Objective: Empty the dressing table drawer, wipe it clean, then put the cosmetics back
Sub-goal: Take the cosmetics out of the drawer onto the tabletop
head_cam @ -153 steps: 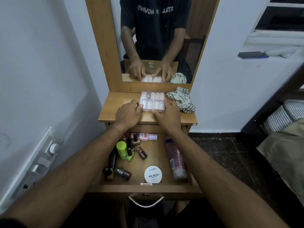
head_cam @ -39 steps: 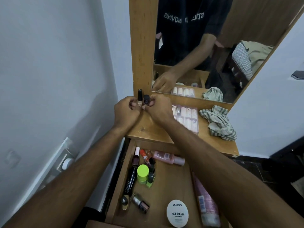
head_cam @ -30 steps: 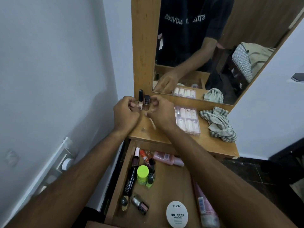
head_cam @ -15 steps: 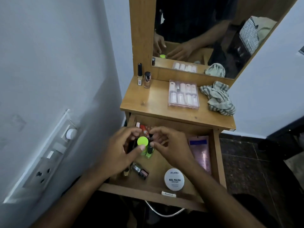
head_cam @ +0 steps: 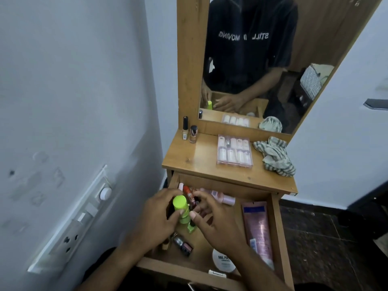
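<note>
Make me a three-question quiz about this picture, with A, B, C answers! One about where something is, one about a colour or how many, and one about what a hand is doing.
1. Where does the striped cloth lie?
A. on the table top, right side
B. inside the drawer
C. on the floor

2. How many small bottles stand at the back left of the table top?
A. five
B. none
C. two

3. What is the left hand doing?
A. lying flat on the table top
B. holding the green-capped bottle
C. wiping with the cloth

Answers:
1 A: the cloth sits beside the clear box of nails, near the right edge.
2 C: two stand side by side, below the mirror frame.
3 B: its fingers and thumb curl round the bottle over the open drawer.
</note>
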`<state>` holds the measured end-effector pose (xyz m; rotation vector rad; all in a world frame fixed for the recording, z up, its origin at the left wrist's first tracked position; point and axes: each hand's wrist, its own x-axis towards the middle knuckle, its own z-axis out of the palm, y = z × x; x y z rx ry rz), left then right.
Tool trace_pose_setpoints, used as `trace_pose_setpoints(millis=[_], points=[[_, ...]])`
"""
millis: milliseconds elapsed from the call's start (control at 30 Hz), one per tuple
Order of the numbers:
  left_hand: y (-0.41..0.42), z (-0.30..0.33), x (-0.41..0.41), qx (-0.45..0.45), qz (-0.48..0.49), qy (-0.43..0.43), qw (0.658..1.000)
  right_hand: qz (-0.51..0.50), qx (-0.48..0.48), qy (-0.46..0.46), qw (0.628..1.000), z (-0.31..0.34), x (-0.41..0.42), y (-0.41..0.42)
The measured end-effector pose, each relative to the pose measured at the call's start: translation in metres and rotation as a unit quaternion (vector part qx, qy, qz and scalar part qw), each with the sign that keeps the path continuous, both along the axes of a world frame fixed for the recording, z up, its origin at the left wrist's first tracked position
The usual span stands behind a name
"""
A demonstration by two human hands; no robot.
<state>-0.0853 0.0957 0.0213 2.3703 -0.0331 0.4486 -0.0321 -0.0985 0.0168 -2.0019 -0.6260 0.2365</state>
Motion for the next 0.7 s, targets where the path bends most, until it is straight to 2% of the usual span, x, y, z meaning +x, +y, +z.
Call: trace_pose_setpoints(millis=[167,433,700], points=[[0.015,0.029,0.014,-0.083,0.042,-0.047,0.995,0.000,-0.043,-0.022,0.999,-0.001,0.001,-0.003],[0.046,0.082,0.103,-0.057,0.075,-0.096,0.991,0.076,-0.131,-0.041,0.988,0.004,-0.003,-0.003],[0.047,0.082,0.165,-0.054,0.123,-0.099,0.986,0.071,-0.156,-0.063,0.983,-0.010,0.005,-0.004]])
